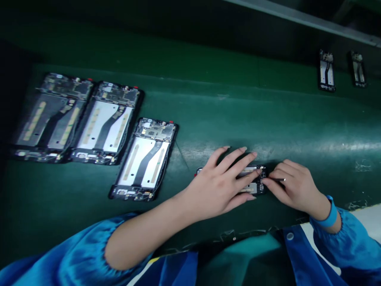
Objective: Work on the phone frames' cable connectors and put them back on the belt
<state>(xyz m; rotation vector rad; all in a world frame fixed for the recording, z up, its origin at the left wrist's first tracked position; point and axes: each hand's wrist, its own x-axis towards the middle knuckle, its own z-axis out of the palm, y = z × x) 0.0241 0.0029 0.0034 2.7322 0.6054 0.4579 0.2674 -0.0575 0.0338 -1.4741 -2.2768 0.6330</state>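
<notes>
A phone with its inner parts exposed lies sideways on the green work surface, most of it hidden under my left hand. That hand rests flat across the phone with its fingers spread, the index fingertip near the phone's right end. At the same end, my right hand is closed around a thin dark stick-like tool. Its thumb tip meets the phone's edge. What the tool's working end touches is hidden by the fingers, and its exact kind does not show.
Left of my hands lie three larger-looking opened phones: one nearest, a middle one and a dim outer one. Two more opened phones lie at the far right. A grey rail runs along the back.
</notes>
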